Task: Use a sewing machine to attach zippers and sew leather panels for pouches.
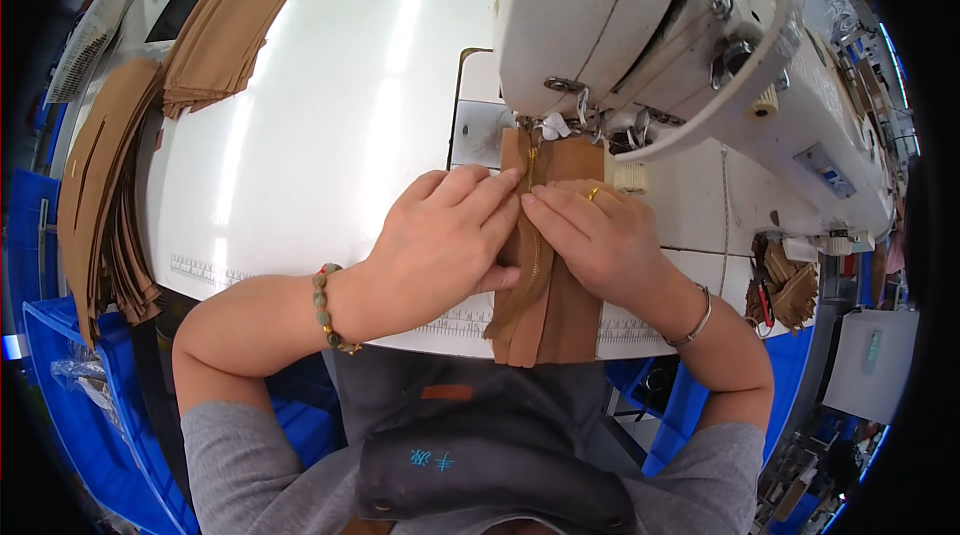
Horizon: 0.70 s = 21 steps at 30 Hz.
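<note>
A brown fabric panel [572, 327] lies lengthwise on the sewing table, its far end under the needle area of a white sewing machine [565, 20]. Along it runs a zipper [537, 270] with brown tape and gold-coloured teeth. My left hand [440, 233] grips the zipper and fabric from the left, fingertips pressed down and thumb nearer to me. From the right, my right hand [598, 237] presses its closed fingers on the zipper's edge, close to the left fingertips. The undersides of both hands are hidden.
Stacked brown fabric pieces [225, 35] lie at the far left, and more long pieces [105, 195] hang over the left table edge. Brown scraps and red-handled snips [765, 303] are at the right. Blue bins [95, 385] stand below left. A ruler strip [640, 327] follows the front edge.
</note>
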### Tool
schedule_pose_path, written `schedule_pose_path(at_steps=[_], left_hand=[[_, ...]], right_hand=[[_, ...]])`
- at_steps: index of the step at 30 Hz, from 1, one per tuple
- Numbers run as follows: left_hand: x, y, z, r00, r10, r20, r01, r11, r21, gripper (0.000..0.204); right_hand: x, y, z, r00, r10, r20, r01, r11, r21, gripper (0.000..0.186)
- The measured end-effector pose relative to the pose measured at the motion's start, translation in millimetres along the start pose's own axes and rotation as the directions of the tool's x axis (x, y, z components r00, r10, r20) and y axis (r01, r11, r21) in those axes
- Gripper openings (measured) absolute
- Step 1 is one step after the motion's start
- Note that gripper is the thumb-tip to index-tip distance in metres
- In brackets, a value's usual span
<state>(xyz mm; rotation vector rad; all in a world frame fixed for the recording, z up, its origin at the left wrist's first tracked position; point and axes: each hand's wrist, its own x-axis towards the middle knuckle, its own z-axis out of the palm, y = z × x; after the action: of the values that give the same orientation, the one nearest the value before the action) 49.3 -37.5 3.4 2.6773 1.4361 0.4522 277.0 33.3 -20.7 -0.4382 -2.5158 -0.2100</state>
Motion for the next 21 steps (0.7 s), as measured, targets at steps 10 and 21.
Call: schedule_pose_path(at_steps=[10, 21], left_hand=[[3.5, -3.7, 5.1, 0.998, -0.06, 0.004, 0.06, 0.997, 0.058, 0.089], [2.8, -0.3, 2.6, 0.997, -0.069, 0.039, 0.063, 0.989, 0.131, 0.088]], right_hand=[[2.6, -2.2, -1.2, 0.999, -0.007, 0.031, 0.005, 0.998, 0.067, 0.032], [6.7, 1.5, -5.1, 0.943, 0.205, 0.262, -0.243, 0.962, 0.122, 0.056]])
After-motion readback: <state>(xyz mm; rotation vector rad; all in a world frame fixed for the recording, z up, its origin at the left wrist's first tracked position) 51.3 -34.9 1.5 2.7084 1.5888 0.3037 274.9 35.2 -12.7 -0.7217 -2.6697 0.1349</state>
